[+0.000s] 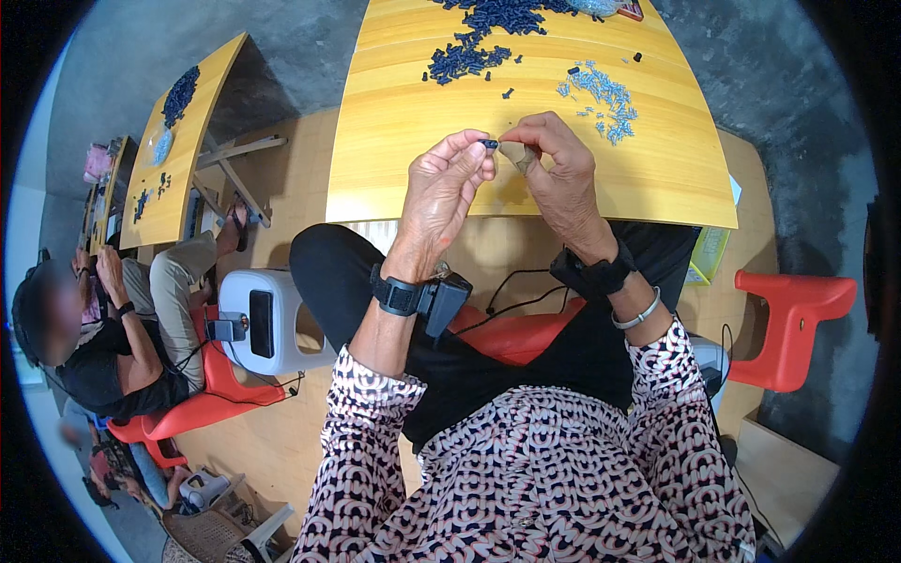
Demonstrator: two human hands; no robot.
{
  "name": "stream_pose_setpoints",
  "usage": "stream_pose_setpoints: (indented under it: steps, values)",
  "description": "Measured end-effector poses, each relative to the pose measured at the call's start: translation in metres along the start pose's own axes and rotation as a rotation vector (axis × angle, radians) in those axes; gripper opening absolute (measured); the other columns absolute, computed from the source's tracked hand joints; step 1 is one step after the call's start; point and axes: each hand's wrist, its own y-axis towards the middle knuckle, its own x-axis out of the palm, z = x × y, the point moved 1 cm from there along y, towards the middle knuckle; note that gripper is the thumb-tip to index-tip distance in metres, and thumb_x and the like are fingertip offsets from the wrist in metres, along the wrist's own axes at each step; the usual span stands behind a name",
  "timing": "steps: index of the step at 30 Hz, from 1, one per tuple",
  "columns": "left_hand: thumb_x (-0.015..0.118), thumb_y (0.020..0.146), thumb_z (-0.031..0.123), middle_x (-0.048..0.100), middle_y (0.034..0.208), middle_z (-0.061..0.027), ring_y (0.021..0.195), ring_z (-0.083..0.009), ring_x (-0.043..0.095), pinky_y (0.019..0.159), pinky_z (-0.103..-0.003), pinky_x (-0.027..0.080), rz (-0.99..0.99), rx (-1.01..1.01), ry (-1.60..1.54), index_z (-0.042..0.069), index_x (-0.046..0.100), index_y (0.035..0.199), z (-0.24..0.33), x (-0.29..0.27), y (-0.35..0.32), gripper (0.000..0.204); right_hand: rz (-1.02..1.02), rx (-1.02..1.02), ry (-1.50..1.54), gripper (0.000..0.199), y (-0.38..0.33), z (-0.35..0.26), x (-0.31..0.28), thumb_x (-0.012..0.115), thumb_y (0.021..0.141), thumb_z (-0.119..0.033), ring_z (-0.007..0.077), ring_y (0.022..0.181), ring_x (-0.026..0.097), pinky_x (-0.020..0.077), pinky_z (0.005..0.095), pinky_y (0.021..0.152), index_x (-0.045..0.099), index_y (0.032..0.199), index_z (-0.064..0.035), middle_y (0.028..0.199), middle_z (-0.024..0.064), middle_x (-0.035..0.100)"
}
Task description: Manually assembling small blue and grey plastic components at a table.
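Nearest the camera, two forearms in patterned black, white and pink sleeves rise from the lower edge, each with a black wrist strap, the right one also with a thin silver bangle. Above the lap, the left hand pinches a tiny dark blue plastic piece between thumb and forefinger tips, the other fingers curled in. The right hand meets it, its thumb and forefinger closed narrowly on a small greyish piece just beside the blue one; whether the two pieces touch cannot be told. Both hands hover over the near edge of a yellow wooden tabletop. Farther on the table lie a scatter of small pale blue pieces to the right and a heap of dark blue pieces beyond. At the left, a seated person works at another yellow table.
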Motion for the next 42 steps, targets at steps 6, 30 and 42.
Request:
stream_pose_setpoints:
  steps: [6,30,42]
  values:
    - [0.056,0.086,0.004,0.059,0.086,-0.0067,0.075,-0.0117,0.056,0.072,-0.023,0.049,-0.051,-0.036,-0.104,-0.002,0.056,0.101,-0.004,-0.003,0.000,0.016,0.015,0.060,0.120,0.017,-0.004,0.002,0.003,0.055,0.070,0.010,0.0159,0.070,0.056,0.0442,0.0249,0.059,0.061,0.082,-0.0004,0.080,0.0068,0.055]
    - [0.057,0.085,0.005,0.060,0.087,-0.0068,0.075,-0.0114,0.056,0.071,-0.023,0.049,-0.024,-0.021,-0.049,-0.001,0.056,0.101,-0.002,0.001,-0.001,0.017,-0.052,0.362,0.357,0.011,-0.007,0.001,-0.005,0.060,0.082,-0.004,0.0069,0.073,0.055,0.0436,0.0195,0.063,0.064,0.092,-0.0007,0.083,0.0019,0.061]
    - [0.057,0.085,0.005,0.061,0.089,-0.0060,0.076,-0.0109,0.058,0.072,-0.023,0.050,-0.055,-0.042,-0.008,0.000,0.058,0.100,-0.002,0.006,-0.003,0.016,-0.120,0.421,0.449,0.018,-0.011,0.011,-0.005,0.062,0.084,-0.016,0.0036,0.065,0.050,0.0423,0.0170,0.057,0.064,0.095,-0.0011,0.082,-0.0011,0.061]
